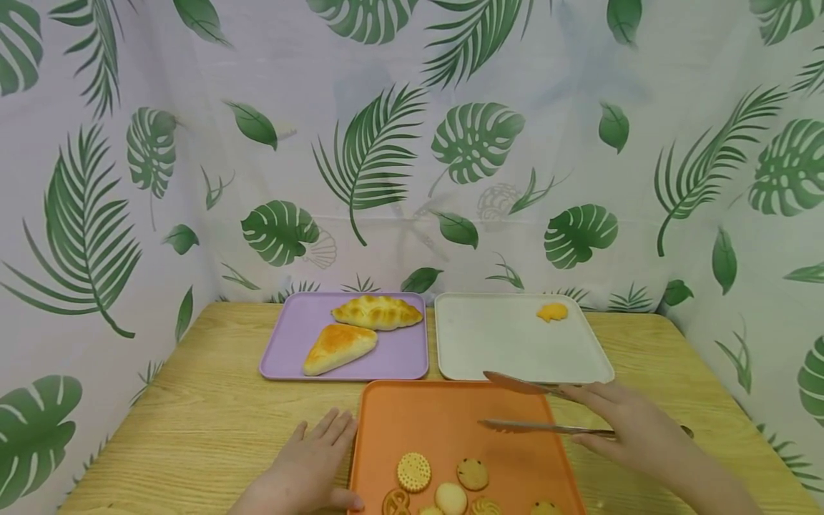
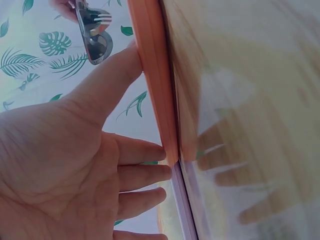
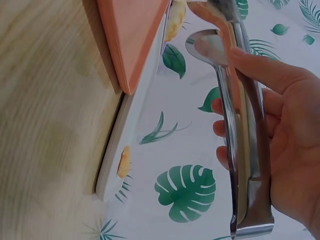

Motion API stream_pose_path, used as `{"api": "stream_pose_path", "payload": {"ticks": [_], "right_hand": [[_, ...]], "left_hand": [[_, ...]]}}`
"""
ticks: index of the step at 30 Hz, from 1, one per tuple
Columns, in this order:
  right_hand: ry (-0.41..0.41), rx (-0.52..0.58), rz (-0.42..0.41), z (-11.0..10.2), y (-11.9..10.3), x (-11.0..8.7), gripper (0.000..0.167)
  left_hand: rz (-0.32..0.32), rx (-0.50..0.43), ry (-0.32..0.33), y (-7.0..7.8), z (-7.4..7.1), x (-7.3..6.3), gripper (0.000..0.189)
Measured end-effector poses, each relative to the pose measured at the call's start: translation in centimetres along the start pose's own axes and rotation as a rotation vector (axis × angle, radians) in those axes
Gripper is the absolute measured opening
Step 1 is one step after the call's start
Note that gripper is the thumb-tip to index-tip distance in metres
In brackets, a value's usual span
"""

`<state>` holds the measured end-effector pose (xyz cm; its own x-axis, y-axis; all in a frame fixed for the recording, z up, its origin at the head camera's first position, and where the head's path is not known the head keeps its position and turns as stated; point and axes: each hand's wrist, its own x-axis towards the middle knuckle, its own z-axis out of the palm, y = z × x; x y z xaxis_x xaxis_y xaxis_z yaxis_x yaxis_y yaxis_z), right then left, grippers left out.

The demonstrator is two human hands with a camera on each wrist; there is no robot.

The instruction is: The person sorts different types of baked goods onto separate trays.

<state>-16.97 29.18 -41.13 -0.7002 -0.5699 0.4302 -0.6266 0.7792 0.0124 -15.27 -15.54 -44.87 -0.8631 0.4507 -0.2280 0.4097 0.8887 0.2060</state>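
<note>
My right hand (image 1: 634,425) holds a pair of metal tongs (image 3: 242,130), thumb on one arm and fingers curled round the other. The tong tips stand apart over the orange tray (image 1: 444,408), with nothing between them. Several cookies lie in the near part of that tray, among them a round dotted cookie (image 1: 414,472), a chocolate chip cookie (image 1: 473,473) and a pretzel (image 1: 396,503). My left hand (image 1: 309,461) rests with straight, spread fingers beside the orange tray's left edge, its thumb touching the rim.
Behind, a purple tray (image 1: 283,357) carries a braided bread (image 1: 376,312) and a triangular bread (image 1: 337,348). The white tray (image 1: 489,336) to its right bears a small orange-yellow cookie (image 1: 552,312). Leaf-patterned cloth (image 1: 386,179) walls in the wooden table (image 1: 212,400).
</note>
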Motion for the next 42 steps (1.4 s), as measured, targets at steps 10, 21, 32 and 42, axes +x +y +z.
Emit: {"api": "stream_pose_path", "payload": {"ticks": [10,21,32,42], "right_hand": [[-0.150,0.145,-0.090,0.8,-1.1,-0.1,0.058],[-0.322,0.222,-0.038,1.2,-2.4,0.4,0.053],[-0.301,0.160,-0.019,1.7,-3.2,2.0,0.041],[-0.255,0.121,0.027,2.3,-2.2,2.9,0.036]], "left_hand": [[0.007,0.008,0.040,0.2,-0.2,-0.2,0.106],[0.015,0.040,0.064,0.1,-0.1,-0.4,0.111],[0.019,0.030,0.050,0.1,-0.2,-0.3,0.112],[0.015,0.027,0.051,0.1,0.0,-0.3,0.112]]}}
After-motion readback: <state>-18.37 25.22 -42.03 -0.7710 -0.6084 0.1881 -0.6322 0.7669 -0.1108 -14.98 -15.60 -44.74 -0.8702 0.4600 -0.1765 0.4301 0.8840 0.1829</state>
